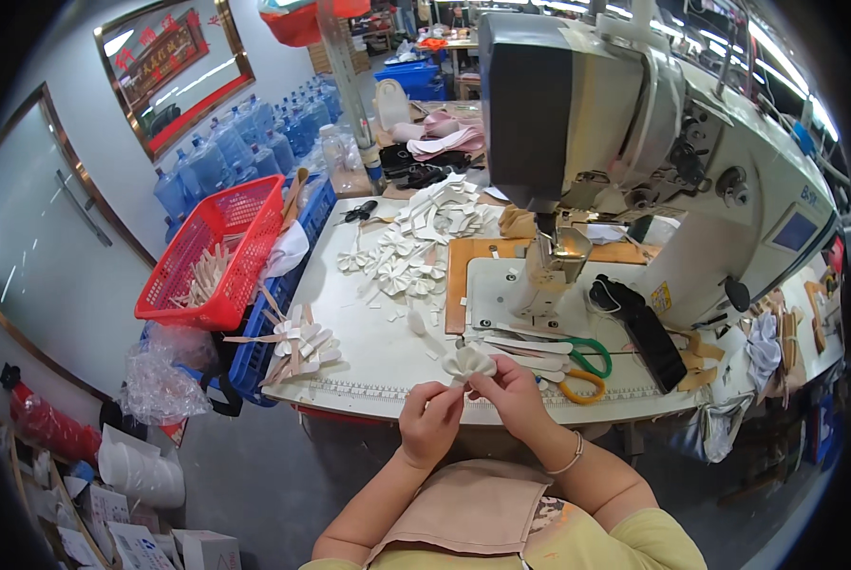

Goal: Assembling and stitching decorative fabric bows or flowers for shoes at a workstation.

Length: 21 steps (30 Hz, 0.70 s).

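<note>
A white fabric flower [467, 362] is held up at the front edge of the worktable, between both my hands. My left hand [429, 421] pinches its lower left side with thumb and fingers. On the flower's right side, my right hand [513, 397] grips the petals; a bracelet circles that wrist. Beyond the hands stands a post-bed sewing machine [577, 95] with its post [538, 280]. A heap of white flower pieces [411, 261] lies on the table to the left of the post. Green-handled scissors [589, 356] and yellow-handled scissors [582, 386] rest right of my right hand.
A red basket [264, 214] of thin strips sits on a blue crate [304, 249] left of the table. White straps with flowers [302, 344] lie at the table's left corner. A black phone [646, 337] lies at right. Blue water bottles [236, 142] line the wall.
</note>
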### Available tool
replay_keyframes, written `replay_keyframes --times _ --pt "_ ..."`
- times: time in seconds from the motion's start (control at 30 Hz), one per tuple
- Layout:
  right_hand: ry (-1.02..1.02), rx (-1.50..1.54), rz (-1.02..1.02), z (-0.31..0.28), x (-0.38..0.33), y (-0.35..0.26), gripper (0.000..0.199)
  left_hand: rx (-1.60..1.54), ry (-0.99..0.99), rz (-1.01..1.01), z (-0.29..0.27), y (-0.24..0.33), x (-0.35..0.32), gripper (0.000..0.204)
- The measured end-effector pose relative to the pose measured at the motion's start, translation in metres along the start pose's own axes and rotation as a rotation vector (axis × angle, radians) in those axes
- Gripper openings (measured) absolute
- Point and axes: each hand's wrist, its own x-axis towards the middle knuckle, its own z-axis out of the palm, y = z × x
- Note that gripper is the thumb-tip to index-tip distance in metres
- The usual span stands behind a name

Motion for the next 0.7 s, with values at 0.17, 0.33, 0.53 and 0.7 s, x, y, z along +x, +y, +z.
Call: replay_keyframes --times 0.17,0.33,0.53,0.7 --pt "-0.272 -0.079 0.121 -0.012 0.015 -0.02 0.021 -0.571 -0.101 -0.634 -0.01 -0.012 0.012 0.029" --pt "-0.224 -0.059 0.101 -0.004 0.016 -0.023 0.025 -0.687 -0.251 -0.852 -0.011 -0.014 0.026 0.009" --pt "0.149 0.044 -0.058 0.025 0.015 0.002 0.024 -1.3 0.4 -1.226 0.021 0.007 0.012 0.012" --pt "-0.014 0.209 0.134 0.005 0.025 -0.013 0.019 -1.086 0.342 -1.027 0.012 -0.003 0.013 0.012"
